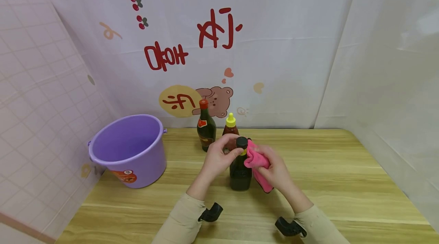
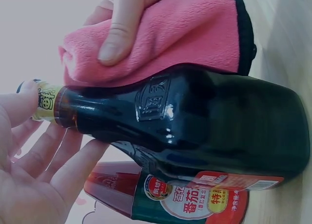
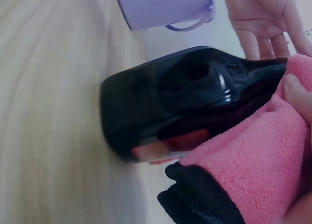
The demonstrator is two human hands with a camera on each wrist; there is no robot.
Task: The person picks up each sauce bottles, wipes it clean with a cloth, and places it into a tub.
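Observation:
A dark, square-sided sauce bottle (image 1: 240, 178) with a black cap and a yellow neck label is upright before me, its base close to the wooden tabletop. My left hand (image 1: 218, 155) holds it at the neck, thumb on the yellow label (image 2: 47, 98). A pink cloth (image 3: 263, 158) with black edging is bunched in my right hand (image 1: 276, 169). The cloth lies against the side of the neck and shoulder, pressed by the right thumb (image 2: 118, 41). Behind the dark bottle stands a tomato sauce squeeze bottle (image 2: 190, 195), partly hidden in the head view.
At the left of the table (image 1: 326, 183) stands a purple bucket (image 1: 151, 168) with a handle. A green glass bottle (image 1: 207, 131) with a red cap is at the back, left of the squeeze bottle. A printed curtain (image 1: 284, 65) hangs along the table's back edge.

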